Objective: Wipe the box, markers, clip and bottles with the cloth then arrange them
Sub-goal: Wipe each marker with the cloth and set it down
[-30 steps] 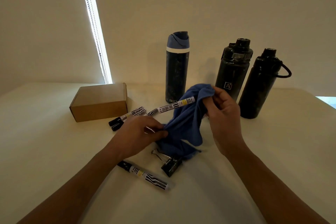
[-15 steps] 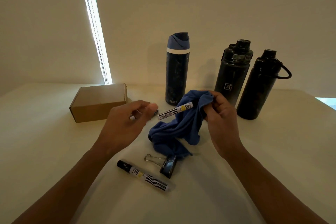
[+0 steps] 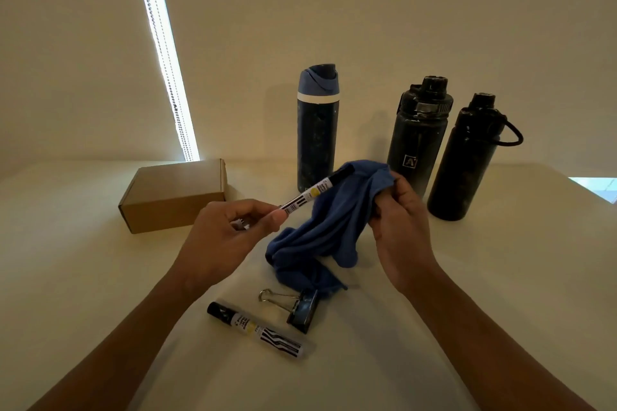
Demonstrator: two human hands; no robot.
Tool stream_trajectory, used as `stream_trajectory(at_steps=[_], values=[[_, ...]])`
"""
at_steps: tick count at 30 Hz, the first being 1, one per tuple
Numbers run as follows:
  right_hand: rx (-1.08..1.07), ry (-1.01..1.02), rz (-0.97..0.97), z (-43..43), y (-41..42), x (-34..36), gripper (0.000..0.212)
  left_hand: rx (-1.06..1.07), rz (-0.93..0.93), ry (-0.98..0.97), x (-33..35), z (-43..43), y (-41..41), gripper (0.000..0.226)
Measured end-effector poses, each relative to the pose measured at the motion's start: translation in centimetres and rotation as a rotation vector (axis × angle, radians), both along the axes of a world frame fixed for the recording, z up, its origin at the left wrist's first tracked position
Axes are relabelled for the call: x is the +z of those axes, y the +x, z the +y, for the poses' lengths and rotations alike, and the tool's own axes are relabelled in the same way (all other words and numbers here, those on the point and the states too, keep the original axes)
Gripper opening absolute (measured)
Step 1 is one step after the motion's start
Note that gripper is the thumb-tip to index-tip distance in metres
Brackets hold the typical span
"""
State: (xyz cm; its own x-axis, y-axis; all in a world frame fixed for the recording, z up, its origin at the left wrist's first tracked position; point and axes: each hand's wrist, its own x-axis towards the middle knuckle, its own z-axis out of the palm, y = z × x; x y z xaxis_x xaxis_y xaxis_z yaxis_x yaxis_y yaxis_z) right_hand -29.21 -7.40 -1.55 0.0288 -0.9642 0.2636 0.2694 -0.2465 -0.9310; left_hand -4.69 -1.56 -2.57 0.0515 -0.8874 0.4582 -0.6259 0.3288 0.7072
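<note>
The left hand (image 3: 223,237) is raised over the table (image 3: 66,277) with its fingers curled, the thumb and fingertips pinching the lower end of a white-labelled marker (image 3: 315,192); the marker slants up and to the right, and its black cap reaches the upper fold of the blue cloth (image 3: 320,237). A little more striped marker barrel shows under this hand, too hidden to say how it lies. The right hand (image 3: 400,230) has its fingers bent round the top corner of the cloth, bunching it between thumb and fingers, so that the cloth hangs from that grip and trails down to the table, where its lower end lies crumpled. Just in front of that end sits a black binder clip (image 3: 300,309) with its wire handles pointing left, very close to the cloth's edge. Nearer the person lies a second marker (image 3: 257,329), flat on the table, black cap to the left. A closed cardboard box (image 3: 173,197) rests on the table beyond and to the left of the left hand. Three bottles stand upright at the back: a dark bottle with a blue lid (image 3: 317,127), a black bottle with a logo (image 3: 417,137) to its right, and beside that a black bottle with a loop handle (image 3: 467,157), well clear of both hands.
</note>
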Motion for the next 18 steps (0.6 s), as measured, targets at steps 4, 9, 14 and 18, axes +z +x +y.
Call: stream_trajectory(at_steps=[4, 9, 14, 18], values=[[0.106, 0.026, 0.142, 0.5, 1.2, -0.7, 0.027, -0.013, 0.093, 0.059, -0.5, 0.0, -0.8, 0.016], [0.049, -0.039, 0.174, 1.0, 1.9, -0.4, 0.027, -0.070, -0.096, 0.048, -0.6, 0.4, -2.0, 0.019], [0.125, -0.114, 0.228, 1.5, 1.3, 0.3, 0.023, 0.022, -0.128, -0.085, 0.6, 0.7, -1.1, 0.044], [0.118, -0.241, 0.461, 2.0, 1.9, 0.5, 0.025, 0.135, -0.066, -0.169, 1.3, 0.8, -0.8, 0.030]])
